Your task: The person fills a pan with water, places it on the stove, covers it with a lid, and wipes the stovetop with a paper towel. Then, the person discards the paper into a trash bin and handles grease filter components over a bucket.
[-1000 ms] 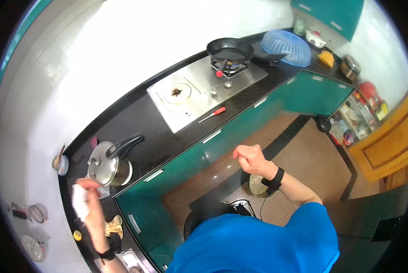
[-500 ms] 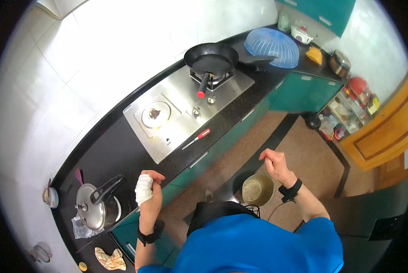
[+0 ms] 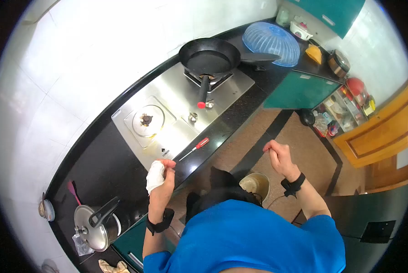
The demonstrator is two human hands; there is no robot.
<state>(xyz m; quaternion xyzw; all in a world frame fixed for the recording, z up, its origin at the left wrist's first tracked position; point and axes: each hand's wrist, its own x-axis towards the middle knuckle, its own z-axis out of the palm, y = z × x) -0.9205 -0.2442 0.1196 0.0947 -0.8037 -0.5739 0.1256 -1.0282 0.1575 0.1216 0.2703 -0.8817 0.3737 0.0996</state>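
Observation:
My left hand (image 3: 162, 190) is closed on a bunched white cloth (image 3: 155, 176), just off the front edge of the counter. The cloth covers part of the fingers. Close to its fingertips lies a screwdriver (image 3: 195, 149) with a red handle and a thin metal shaft. Beyond it sits the steel gas stove (image 3: 170, 132), its left burner (image 3: 146, 119) bare of any pot support. A black frying pan (image 3: 208, 59) rests over the right burner, its red-tipped handle pointing toward me. My right hand (image 3: 282, 160) hangs in the air over the floor, fingers curled, with nothing showing in it.
At the counter's left end stands a pressure cooker (image 3: 91, 227) beside a pink utensil (image 3: 74, 192). A blue mesh cover (image 3: 271, 44) and a lidded pot (image 3: 338, 63) stand toward the right. Near my feet is a bucket (image 3: 264, 184). A loaded shelf rack (image 3: 345, 108) stands by the wooden door.
My view has shifted and my body is closer to the stove. My left hand with the cloth has moved right, toward the screwdriver. The right hand has moved slightly and stays curled.

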